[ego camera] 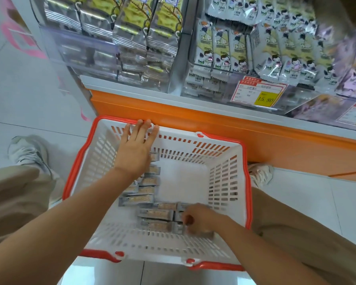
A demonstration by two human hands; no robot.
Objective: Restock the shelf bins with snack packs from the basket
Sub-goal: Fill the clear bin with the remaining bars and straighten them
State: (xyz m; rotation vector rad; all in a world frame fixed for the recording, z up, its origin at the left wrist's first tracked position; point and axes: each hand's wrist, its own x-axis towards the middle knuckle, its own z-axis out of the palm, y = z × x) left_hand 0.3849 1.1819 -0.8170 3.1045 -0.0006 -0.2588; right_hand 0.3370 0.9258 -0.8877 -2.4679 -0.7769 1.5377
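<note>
Shop aisle, basket (152, 249) on the floor below the bins (214, 95).
Left hand (135, 153) flat on its far rim, fingers straight; right hand (199, 221) curled round packs (155, 213) down in the basket.

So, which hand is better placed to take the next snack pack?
Right. The right hand curls over small grey snack packs in the white plastic basket; the left hand rests flat on its rim.

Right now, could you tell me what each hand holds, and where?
The right hand grips a snack pack by its end in the basket; the left hand, fingers straight, holds nothing.
</note>
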